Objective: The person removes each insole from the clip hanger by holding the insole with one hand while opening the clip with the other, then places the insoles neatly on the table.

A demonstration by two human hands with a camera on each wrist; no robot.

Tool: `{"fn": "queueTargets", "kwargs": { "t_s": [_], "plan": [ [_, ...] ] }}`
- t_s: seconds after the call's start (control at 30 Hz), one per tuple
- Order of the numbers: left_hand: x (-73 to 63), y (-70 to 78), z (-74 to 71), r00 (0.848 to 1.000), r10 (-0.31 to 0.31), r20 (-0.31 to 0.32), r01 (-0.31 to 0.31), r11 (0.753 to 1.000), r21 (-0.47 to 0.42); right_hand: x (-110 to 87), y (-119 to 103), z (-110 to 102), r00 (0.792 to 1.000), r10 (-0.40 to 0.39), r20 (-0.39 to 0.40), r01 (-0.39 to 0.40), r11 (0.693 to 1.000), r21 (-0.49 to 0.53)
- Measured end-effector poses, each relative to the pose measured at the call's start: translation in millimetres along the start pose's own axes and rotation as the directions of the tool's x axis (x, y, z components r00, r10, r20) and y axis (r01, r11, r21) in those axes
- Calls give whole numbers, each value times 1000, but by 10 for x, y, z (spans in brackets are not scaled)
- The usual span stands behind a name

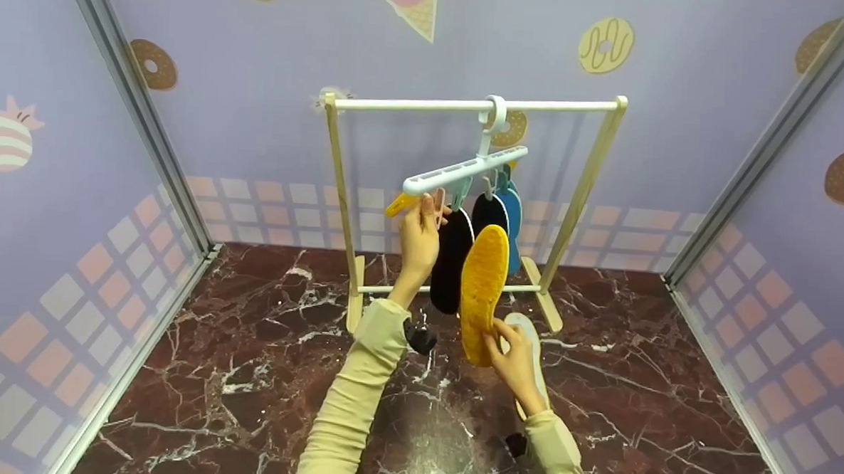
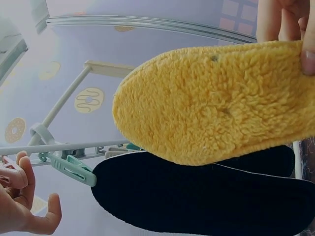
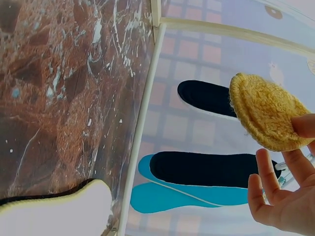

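Hiding parts of 2 black insoles (image 1: 451,270): yellow insole (image 1: 484,289). Blue insoles (image 1: 514,216) beyond.

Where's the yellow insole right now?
In the head view, the yellow insole is just right of centre, gripped near its lower end by the right hand, in front of the hanging black insoles.

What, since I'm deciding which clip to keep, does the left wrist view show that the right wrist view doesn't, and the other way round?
Only the left wrist view shows the left hand and the pink clip it holds.

Only the right wrist view shows the blue insoles hanging, and the pale insole lying on the floor.

Both show the right hand pinching the fluffy yellow insole, with two black insoles beyond it.
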State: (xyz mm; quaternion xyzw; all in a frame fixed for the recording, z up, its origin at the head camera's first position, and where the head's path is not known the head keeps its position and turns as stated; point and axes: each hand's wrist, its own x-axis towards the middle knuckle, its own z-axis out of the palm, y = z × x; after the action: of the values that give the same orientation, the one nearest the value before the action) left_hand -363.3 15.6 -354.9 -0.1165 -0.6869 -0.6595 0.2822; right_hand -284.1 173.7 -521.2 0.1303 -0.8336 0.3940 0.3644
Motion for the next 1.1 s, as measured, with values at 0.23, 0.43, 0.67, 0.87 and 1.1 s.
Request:
{"fn": "queueTargets", "kwargs": {
  "t_s": [0.23, 0.43, 0.67, 0.87, 1.1],
  "plan": [
    [-2, -11, 4, 1000, 19, 3, -19, 1000, -12, -11, 42, -44, 999, -28, -30, 28, 1000, -4],
    [-8, -8, 15, 1000, 17, -12, -18, 998, -61, -13, 72, -102, 999, -17, -35, 16, 999, -32],
    [-5, -17, 24, 999, 28, -45, -30, 999, -42, -3, 74, -198, 998, 66, -3, -66, 997, -36],
    [-7, -45, 20, 998, 7, -61, -7, 1000, -9, 9, 132, -254, 996, 88, 0, -88, 995, -53],
    [-10, -70, 12, 998, -3, -61, 2, 1000, -8, 21, 184, -321, 994, 108, 3, -108, 994, -36]
  ]
}}
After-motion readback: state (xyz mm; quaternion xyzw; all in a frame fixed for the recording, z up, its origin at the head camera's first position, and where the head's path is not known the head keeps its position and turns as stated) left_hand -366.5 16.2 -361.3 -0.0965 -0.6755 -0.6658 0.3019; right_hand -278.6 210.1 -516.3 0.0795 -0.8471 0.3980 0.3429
